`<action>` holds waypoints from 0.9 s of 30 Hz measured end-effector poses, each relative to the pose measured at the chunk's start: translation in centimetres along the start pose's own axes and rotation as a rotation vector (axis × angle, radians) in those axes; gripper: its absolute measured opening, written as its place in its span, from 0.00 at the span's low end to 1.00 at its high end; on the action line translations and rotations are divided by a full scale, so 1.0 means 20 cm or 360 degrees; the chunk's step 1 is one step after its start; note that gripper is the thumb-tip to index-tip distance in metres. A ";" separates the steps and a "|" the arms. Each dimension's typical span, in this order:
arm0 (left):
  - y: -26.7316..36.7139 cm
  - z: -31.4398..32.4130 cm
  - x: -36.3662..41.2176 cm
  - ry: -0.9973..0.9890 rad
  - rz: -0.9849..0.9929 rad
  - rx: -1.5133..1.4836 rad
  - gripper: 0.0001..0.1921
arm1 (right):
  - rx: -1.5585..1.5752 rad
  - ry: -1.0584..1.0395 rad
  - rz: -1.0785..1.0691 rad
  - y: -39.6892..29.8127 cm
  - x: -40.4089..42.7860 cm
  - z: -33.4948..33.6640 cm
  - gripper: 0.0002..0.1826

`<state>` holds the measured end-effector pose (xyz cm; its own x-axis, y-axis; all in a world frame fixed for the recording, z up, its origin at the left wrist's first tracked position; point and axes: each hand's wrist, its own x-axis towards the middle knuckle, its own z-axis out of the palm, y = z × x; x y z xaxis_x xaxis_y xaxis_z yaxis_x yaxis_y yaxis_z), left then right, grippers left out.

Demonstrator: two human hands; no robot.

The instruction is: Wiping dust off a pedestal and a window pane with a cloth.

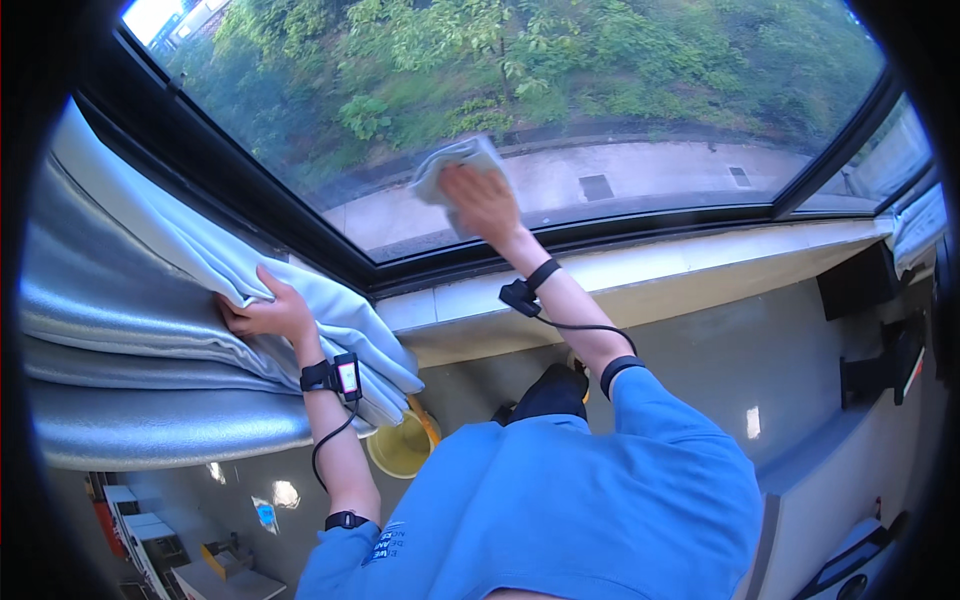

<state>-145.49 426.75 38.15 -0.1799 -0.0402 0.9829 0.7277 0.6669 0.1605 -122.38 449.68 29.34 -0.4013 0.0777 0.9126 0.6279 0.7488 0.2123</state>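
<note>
My right hand (480,199) presses a pale cloth (430,174) flat against the lower part of a large window pane (645,82). The cloth spreads out past my fingertips and is slightly blurred. To the left, my left hand (274,311) grips the edge of a silvery curtain (127,300) with a pale blue lining (180,217). The thumb points up, and folds of fabric hide some of the fingers. The gathered curtain hangs beside the black window frame (360,274).
Below the pane runs a white tiled sill (517,281). A yellow bucket (394,454) with an orange-handled tool (424,420) stands on the grey floor (720,352) near my legs. Dark monitors (885,364) are at the right, by a partition (817,487). Desks (229,581) lie behind at lower left.
</note>
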 end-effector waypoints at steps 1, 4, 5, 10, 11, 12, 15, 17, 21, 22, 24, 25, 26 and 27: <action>-0.01 0.00 0.00 -0.0004 -0.0012 -0.0015 0.33 | -0.0087 -0.0004 0.0089 0.11 -0.03 -0.02 0.27; -0.02 0.00 0.01 0.0003 0.0022 0.0000 0.33 | -0.0122 0.0101 0.0375 0.50 -0.11 -0.12 0.30; -0.01 0.00 0.00 -0.0002 0.0003 0.0002 0.33 | -0.0007 0.0241 0.0536 0.64 -0.11 -0.20 0.29; -0.01 0.00 0.01 0.0008 -0.0020 -0.0038 0.33 | 0.0067 0.0623 0.1240 1.15 -0.12 -0.51 0.31; -0.01 0.00 0.01 0.0009 -0.0032 -0.0025 0.33 | 0.0078 0.0619 0.1227 1.14 -0.09 -0.49 0.31; -0.01 0.01 0.01 0.0044 -0.0020 -0.0058 0.33 | 0.0068 0.0727 0.1325 1.13 -0.07 -0.46 0.31; 0.02 0.00 0.01 0.0082 -0.0018 -0.0103 0.32 | -0.0038 0.0710 0.1340 0.90 -0.01 -0.35 0.31; 0.04 0.01 0.02 0.0073 -0.0057 -0.0129 0.32 | -0.0031 0.0579 0.1050 0.62 -0.03 -0.17 0.35; 0.02 0.00 0.00 0.0062 -0.0085 -0.0077 0.32 | -0.0115 -0.0177 0.0206 -0.18 0.12 0.01 0.21; 0.02 0.01 0.01 0.0080 -0.0065 -0.0091 0.32 | -0.0038 -0.0001 0.0067 -0.24 0.17 0.01 0.21; 0.01 0.01 0.00 0.0079 -0.0070 -0.0117 0.32 | 0.0035 0.0195 -0.0089 -0.25 0.27 0.00 0.22; 0.01 0.01 -0.02 0.0047 -0.0073 -0.0140 0.32 | 0.0041 0.0103 -0.0148 -0.22 0.29 -0.01 0.23; 0.01 -0.01 -0.01 0.0042 -0.0059 -0.0076 0.31 | 0.0047 0.0009 -0.0212 -0.17 0.30 -0.03 0.25; 0.00 0.00 0.00 0.0054 -0.0082 -0.0066 0.31 | -0.0168 -0.0028 -0.0133 -0.10 0.35 -0.04 0.27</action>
<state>-145.41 426.80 38.17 -0.1959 -0.0996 0.9756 0.7450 0.6318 0.2141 -125.91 448.32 35.52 -0.4661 0.0299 0.8842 0.6582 0.6796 0.3239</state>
